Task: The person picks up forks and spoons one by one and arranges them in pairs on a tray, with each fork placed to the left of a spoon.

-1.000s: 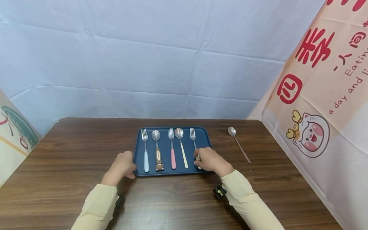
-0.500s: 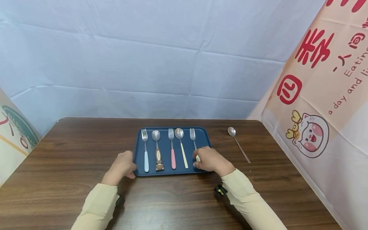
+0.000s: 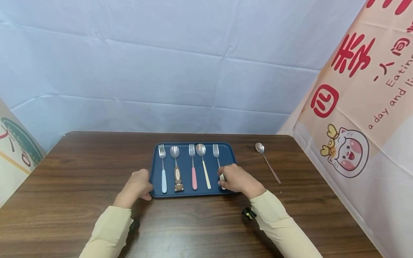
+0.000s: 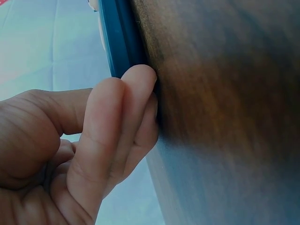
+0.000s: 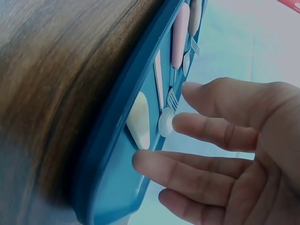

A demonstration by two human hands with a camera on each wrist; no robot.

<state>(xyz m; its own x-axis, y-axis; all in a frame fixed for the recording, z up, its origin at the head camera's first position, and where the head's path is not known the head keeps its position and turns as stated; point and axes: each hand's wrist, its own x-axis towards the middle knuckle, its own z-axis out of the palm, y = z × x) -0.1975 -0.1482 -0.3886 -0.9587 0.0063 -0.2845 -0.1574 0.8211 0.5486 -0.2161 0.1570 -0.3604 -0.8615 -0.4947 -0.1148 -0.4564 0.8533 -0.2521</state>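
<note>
A dark blue tray (image 3: 185, 168) lies on the table, holding a row of cutlery. My left hand (image 3: 136, 186) grips the tray's near left edge; in the left wrist view the fingertips (image 4: 139, 77) touch its rim. Over the tray's right side is my right hand (image 3: 237, 179), its fingers spread above a fork with a cream handle (image 5: 139, 123). One fingertip (image 5: 142, 160) is at or very near that handle. Left of it lie a cream-handled spoon (image 3: 206, 172), a pink-handled fork (image 3: 194, 177), a brown bear spoon (image 3: 177, 175) and a light-blue-handled fork (image 3: 164, 179).
A spoon with a slim coppery handle (image 3: 270, 166) lies alone on the brown wooden table (image 3: 193, 225), right of the tray. A pale cloth (image 3: 155, 71) hangs behind, and a printed cloth (image 3: 364, 118) stands at the right.
Half a second ago the cream handle showed between my right fingers; now it lies on the tray with the fingers loosened around it. My left hand has stayed in place.
</note>
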